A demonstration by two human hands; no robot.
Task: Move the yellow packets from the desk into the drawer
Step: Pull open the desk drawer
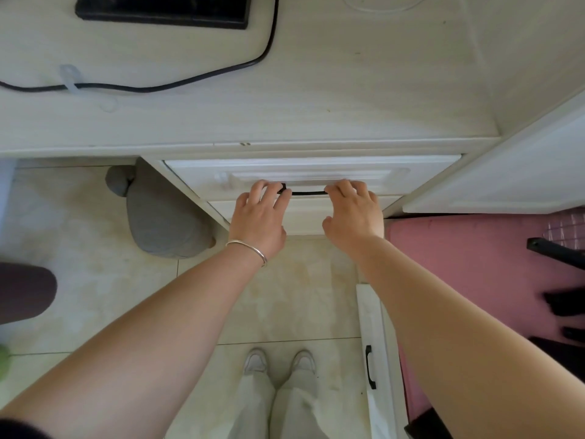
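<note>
A white drawer [411, 175] sits under the front edge of the pale wooden desk [316, 99], its front flush or nearly so with the frame. My left hand [259, 213] and my right hand [353, 213] both curl their fingers over the drawer's black handle [308, 193], one at each end. No yellow packets show anywhere on the desk or elsewhere in view; the inside of the drawer is hidden.
A black cable [190, 79] and a black device [164, 9] lie on the desk at the back left. A grey bag [161, 217] rests on the tiled floor left of the drawers. A white door [373, 359] with a black handle stands open at right, beside pink bedding [474, 264].
</note>
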